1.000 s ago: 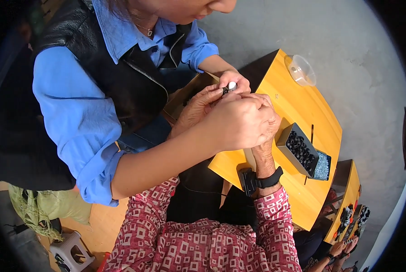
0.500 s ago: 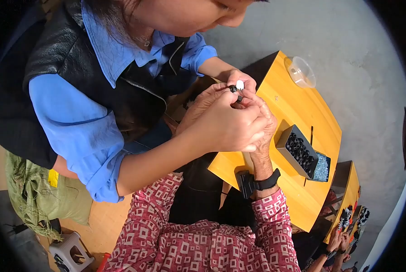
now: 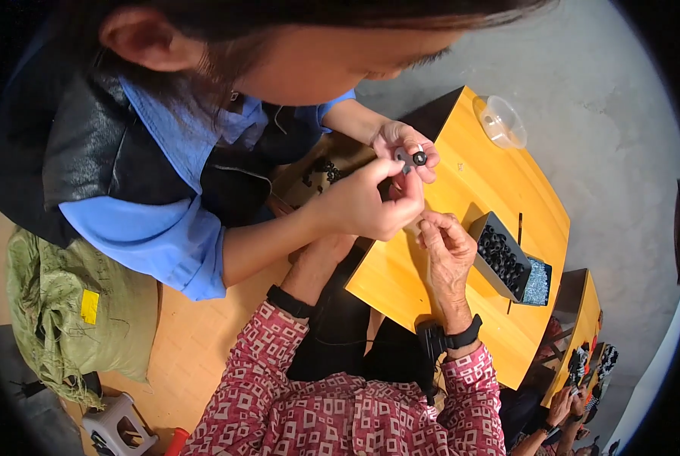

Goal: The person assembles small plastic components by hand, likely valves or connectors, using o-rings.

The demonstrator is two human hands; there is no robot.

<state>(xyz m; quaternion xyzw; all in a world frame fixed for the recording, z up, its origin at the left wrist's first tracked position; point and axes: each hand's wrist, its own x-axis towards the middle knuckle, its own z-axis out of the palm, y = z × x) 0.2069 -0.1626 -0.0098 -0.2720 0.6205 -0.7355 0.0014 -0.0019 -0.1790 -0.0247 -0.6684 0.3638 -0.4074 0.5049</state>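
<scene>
Grey concrete floor [image 3: 613, 152] at two o'clock, yellow tabletop [image 3: 461, 197] with black parts tray [image 3: 499, 254], clear plastic cup [image 3: 503, 121], right hand [image 3: 448, 254] fingers curled, grip unclear, left hand hidden behind a co-worker's hand [image 3: 370, 205], fingers unseen.

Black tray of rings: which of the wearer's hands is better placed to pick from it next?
Right, probably. The right hand rests on the yellow table just beside the black tray; the left hand is hidden behind the co-worker's hand, farther off.
</scene>
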